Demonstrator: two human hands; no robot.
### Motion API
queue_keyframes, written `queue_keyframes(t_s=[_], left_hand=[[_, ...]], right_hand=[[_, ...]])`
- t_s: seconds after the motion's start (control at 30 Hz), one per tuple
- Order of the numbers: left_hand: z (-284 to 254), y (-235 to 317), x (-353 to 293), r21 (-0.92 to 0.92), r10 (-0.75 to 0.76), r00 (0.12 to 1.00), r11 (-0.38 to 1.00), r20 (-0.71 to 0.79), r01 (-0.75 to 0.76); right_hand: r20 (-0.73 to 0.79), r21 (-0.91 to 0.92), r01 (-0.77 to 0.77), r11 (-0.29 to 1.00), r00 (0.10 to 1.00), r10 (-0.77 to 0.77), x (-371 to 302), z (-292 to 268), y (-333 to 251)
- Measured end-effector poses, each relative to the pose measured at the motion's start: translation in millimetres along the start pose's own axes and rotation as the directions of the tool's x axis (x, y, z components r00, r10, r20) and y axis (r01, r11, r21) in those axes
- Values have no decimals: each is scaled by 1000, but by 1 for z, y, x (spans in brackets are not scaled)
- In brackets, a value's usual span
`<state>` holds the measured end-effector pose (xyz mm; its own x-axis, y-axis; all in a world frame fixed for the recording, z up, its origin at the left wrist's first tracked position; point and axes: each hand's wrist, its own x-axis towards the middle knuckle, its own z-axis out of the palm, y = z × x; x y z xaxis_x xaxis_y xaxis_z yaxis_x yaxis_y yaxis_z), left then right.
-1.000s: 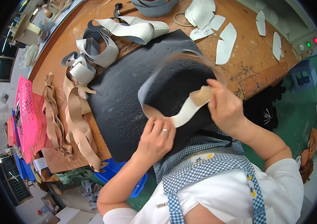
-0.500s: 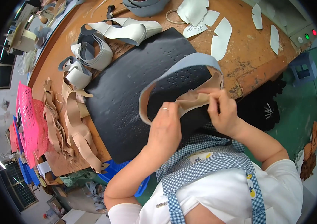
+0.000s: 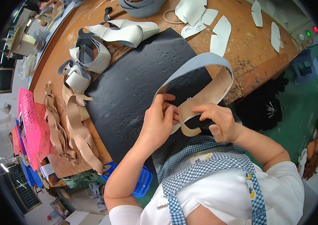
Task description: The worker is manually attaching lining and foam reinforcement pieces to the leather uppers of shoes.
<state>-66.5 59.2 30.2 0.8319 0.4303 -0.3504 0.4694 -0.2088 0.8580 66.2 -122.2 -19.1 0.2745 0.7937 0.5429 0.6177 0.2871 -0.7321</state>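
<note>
I hold a curved leather strip (image 3: 200, 62), grey on the outside and tan on the inside, looped above a black rubber mat (image 3: 129, 86). My left hand (image 3: 159, 122) pinches one end of the strip near the loop's lower left. My right hand (image 3: 219, 120) grips the tan lining end (image 3: 189, 112) just beside it. Both hands meet over the near edge of the mat, close to my checked apron.
Grey-white strip loops (image 3: 91, 52) lie at the mat's far left, tan strips (image 3: 76, 127) pile at the left by a pink basket (image 3: 29, 123). White cut pieces (image 3: 221, 35) and a hammer (image 3: 110, 13) lie on the wooden bench (image 3: 256, 60). A blue crate (image 3: 140, 183) sits below.
The strip loop has swung rightward and stretched out. My hands have dropped lower and come together at the strip's ends, the right hand moving down from its raised position.
</note>
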Motion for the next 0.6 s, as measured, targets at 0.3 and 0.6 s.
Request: queue_keyframes(t_s=[0.3, 0.6], left_hand=[[1, 6, -5, -192, 1, 976, 981, 216, 41], [-7, -5, -3, -365, -59, 982, 923, 177, 121]], right_hand=[[-18, -168, -138, 976, 990, 137, 4, 5, -5], [-8, -224, -300, 927, 952, 307, 22, 13, -18]])
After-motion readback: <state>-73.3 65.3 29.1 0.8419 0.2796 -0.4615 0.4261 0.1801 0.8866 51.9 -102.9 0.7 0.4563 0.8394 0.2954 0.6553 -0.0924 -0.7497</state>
